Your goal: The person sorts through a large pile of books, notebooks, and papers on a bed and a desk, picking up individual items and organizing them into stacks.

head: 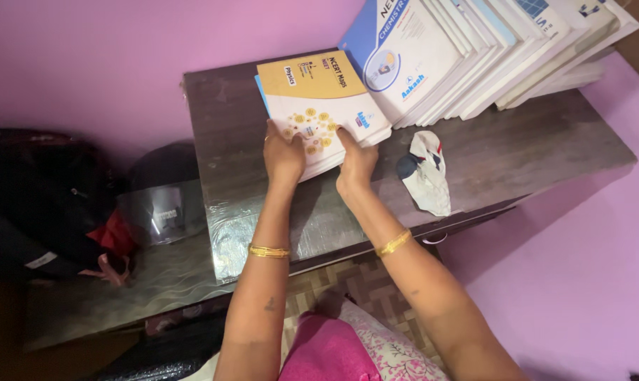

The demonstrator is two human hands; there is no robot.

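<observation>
A small pile of books lies flat on a dark wooden shelf [517, 141]; the top book [319, 92] has a yellow and white cover with small round drawings. My left hand [283, 152] grips the near left edge of this pile, thumb on the cover. My right hand [355, 161] holds the near right edge, fingers laid over the cover. Both wrists wear gold bangles. To the right, a row of white and blue books [432, 56] leans against the pile.
A crumpled white cloth with red and dark marks [427, 173] lies on the shelf right of my hands. A helmet with a clear visor [160, 204] and dark bags [44, 197] sit at the left. Pink walls surround the shelf.
</observation>
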